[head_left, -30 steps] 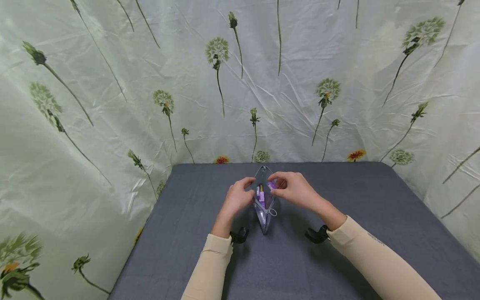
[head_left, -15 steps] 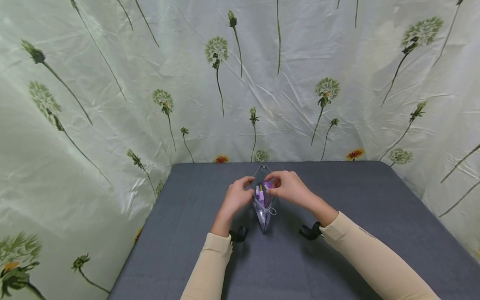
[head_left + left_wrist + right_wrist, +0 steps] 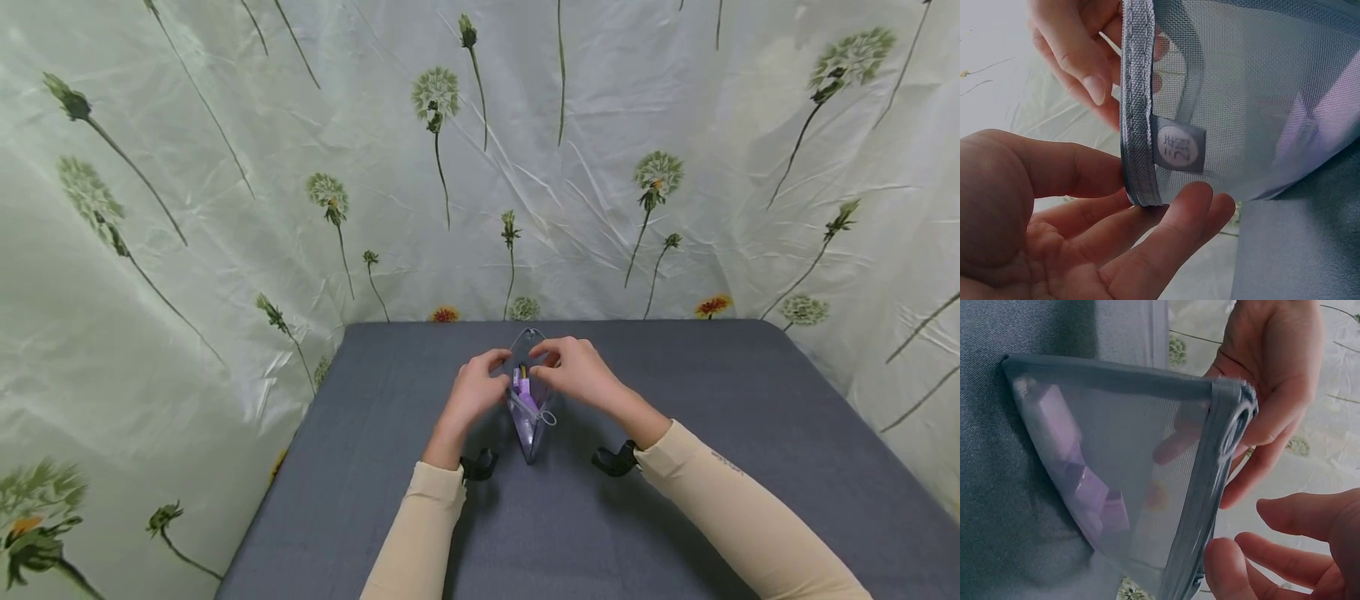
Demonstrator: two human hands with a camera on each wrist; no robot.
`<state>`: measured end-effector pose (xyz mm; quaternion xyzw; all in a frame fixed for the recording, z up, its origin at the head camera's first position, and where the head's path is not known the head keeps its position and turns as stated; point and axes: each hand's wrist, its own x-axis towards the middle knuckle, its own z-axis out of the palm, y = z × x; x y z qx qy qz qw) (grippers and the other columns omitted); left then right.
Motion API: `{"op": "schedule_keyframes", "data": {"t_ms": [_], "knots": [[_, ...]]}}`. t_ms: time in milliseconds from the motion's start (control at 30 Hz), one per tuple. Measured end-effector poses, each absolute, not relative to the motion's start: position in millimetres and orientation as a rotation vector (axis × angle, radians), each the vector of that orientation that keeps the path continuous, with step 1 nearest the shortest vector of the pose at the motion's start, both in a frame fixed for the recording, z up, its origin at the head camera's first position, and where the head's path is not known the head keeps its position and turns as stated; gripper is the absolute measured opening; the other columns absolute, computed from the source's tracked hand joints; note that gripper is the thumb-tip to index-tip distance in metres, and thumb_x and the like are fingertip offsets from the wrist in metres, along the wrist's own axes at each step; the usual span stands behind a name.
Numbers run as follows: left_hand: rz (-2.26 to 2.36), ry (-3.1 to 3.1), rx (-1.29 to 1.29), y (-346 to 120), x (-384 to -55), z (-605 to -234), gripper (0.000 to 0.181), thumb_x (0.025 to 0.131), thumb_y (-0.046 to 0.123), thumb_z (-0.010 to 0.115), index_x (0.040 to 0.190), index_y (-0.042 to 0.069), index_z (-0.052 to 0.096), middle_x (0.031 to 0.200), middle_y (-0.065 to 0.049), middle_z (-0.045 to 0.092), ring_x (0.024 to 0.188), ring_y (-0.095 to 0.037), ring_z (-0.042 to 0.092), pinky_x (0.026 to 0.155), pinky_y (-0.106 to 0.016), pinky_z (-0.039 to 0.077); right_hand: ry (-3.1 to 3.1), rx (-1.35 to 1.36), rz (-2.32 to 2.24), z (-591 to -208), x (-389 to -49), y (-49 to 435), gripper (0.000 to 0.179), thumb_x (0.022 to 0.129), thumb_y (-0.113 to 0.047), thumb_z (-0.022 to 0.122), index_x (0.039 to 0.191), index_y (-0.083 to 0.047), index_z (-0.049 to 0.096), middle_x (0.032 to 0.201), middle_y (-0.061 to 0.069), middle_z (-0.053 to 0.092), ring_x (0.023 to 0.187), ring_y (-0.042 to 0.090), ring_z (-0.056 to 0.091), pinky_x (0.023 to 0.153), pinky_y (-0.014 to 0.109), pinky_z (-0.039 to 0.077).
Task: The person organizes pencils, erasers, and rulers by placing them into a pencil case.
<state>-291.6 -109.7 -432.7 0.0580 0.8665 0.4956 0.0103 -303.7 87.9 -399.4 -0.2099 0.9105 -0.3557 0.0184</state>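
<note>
A grey mesh zipper pouch (image 3: 528, 442) stands upright on the table, its mouth spread apart. Several small purple block-like pieces (image 3: 1082, 487) lie along its bottom, seen through the mesh in the right wrist view; their exact kind is unclear. My left hand (image 3: 476, 392) pinches the left zipper edge (image 3: 1138, 106), beside a small grey label (image 3: 1179, 145). At the opposite edge, my right hand (image 3: 577, 372) hovers with fingers apart and nothing between them. One fingertip (image 3: 1225, 562) is at the zipper edge; whether it touches cannot be told.
A dark grey table (image 3: 360, 467) lies beneath the pouch. Behind it hangs a pale curtain (image 3: 300, 125) printed with dandelions. A ring-shaped zipper pull (image 3: 548, 418) hangs at the pouch's near end. Black camera mounts (image 3: 615, 458) sit below both wrists.
My right hand has moved left over the pouch's mouth and let go of a small purple piece, which has dropped inside. My left hand keeps its hold on the edge.
</note>
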Motion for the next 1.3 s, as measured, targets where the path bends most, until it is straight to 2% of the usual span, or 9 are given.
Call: {"op": "schedule_keyframes", "data": {"t_ms": [267,467,567,633,800,933,1100,1300], "knots": [[1.506,2.727,0.182,-108.7,-293.9,-434.8,0.049,0.093,0.007,0.056,0.140,0.020,0.061,0.144,-0.006,0.057,0.057,-0.023,0.062,0.054,-0.031,0.044,2.898,-0.662,-1.106,-397.4,-301.2,101.1,0.027,0.096,-0.021,0.069,0.122,-0.016,0.072,0.096,0.001,0.072,0.080,0.015,0.066,0.063,0.035,0.053],[1.504,2.708,0.182,-108.6,-291.4,-436.4,0.049,0.093,0.006,0.055,0.141,0.017,0.061,0.142,-0.007,0.058,0.068,-0.034,0.067,0.056,-0.031,0.046,2.909,-0.652,-1.115,-399.4,-300.2,109.1,0.026,0.096,-0.021,0.068,0.122,-0.016,0.072,0.095,0.000,0.071,0.083,0.019,0.066,0.065,0.036,0.053],[1.511,2.705,0.188,-108.4,-290.9,-437.0,0.049,0.093,0.006,0.055,0.140,0.018,0.062,0.142,-0.007,0.059,0.069,-0.034,0.067,0.057,-0.031,0.047,2.909,-0.642,-1.126,-399.7,-299.6,110.5,0.025,0.096,-0.020,0.069,0.121,-0.016,0.072,0.095,0.001,0.071,0.083,0.021,0.066,0.066,0.036,0.053],[1.507,2.709,0.194,-108.2,-291.3,-437.2,0.049,0.093,0.006,0.055,0.139,0.019,0.063,0.141,-0.006,0.059,0.064,-0.029,0.065,0.058,-0.031,0.048,2.911,-0.642,-1.125,-400.6,-299.2,111.2,0.025,0.096,-0.021,0.069,0.121,-0.016,0.073,0.095,0.002,0.071,0.083,0.020,0.066,0.067,0.036,0.054],[1.497,2.707,0.212,-107.5,-292.5,-435.4,0.050,0.093,0.006,0.054,0.140,0.019,0.062,0.141,-0.004,0.060,0.063,-0.027,0.065,0.060,-0.032,0.050,2.920,-0.634,-1.119,-403.5,-299.0,114.3,0.026,0.096,-0.022,0.069,0.121,-0.016,0.072,0.096,0.001,0.071,0.081,0.015,0.065,0.067,0.036,0.054],[1.488,2.692,0.235,-107.1,-291.6,-434.1,0.050,0.093,0.006,0.055,0.141,0.017,0.061,0.142,-0.005,0.059,0.058,-0.025,0.061,0.054,-0.031,0.046,2.934,-0.611,-1.115,-403.7,-298.7,117.8,0.025,0.097,-0.023,0.068,0.121,-0.018,0.072,0.098,0.000,0.071,0.085,0.017,0.066,0.070,0.038,0.055],[1.472,2.671,0.270,-105.9,-289.2,-433.5,0.047,0.094,0.008,0.056,0.139,0.021,0.062,0.142,-0.004,0.058,0.055,-0.024,0.058,0.049,-0.030,0.040,2.982,-0.608,-1.100,-402.4,-294.2,124.4,0.023,0.097,-0.022,0.068,0.119,-0.018,0.073,0.100,-0.002,0.073,0.092,0.019,0.068,0.078,0.044,0.055],[1.468,2.687,0.313,-106.7,-288.7,-432.9,0.046,0.095,0.007,0.054,0.138,0.022,0.063,0.141,-0.005,0.057,0.049,-0.018,0.052,0.048,-0.029,0.038,3.033,-0.605,-1.073,-402.2,-288.6,130.9,0.024,0.096,-0.021,0.070,0.119,-0.014,0.074,0.100,-0.001,0.073,0.092,0.020,0.067,0.078,0.045,0.054]]}}
